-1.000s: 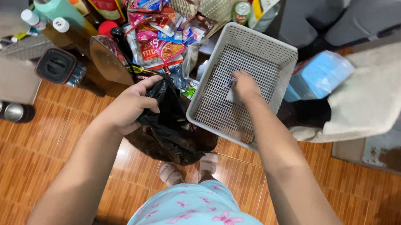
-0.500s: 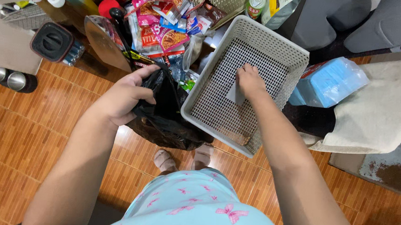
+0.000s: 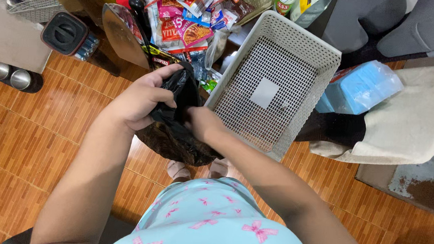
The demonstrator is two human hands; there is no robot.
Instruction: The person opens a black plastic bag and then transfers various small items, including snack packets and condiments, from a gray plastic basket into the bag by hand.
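Observation:
My left hand point(image 3: 140, 99) grips the rim of a black plastic bag point(image 3: 176, 134) and holds it open above the floor. My right hand point(image 3: 202, 122) is at the bag's mouth, fingers curled down into it; what it holds, if anything, is hidden. Just to the right, a grey perforated plastic basket point(image 3: 302, 47) stands tilted. It is empty except for a small flat grey square point(image 3: 264, 93) on its mesh bottom.
Behind the bag lies a heap of colourful snack packets point(image 3: 183, 24), with bottles, a can point(image 3: 284, 1) and a black lidded jar point(image 3: 64, 33). A blue plastic-wrapped pack point(image 3: 362, 88) and a beige cloth point(image 3: 418, 114) sit to the right. The floor is orange wood-pattern tile point(image 3: 25, 140).
My right hand has left the basket and moved left to the mouth of the black bag. The grey square stays in the basket. My left hand still holds the bag.

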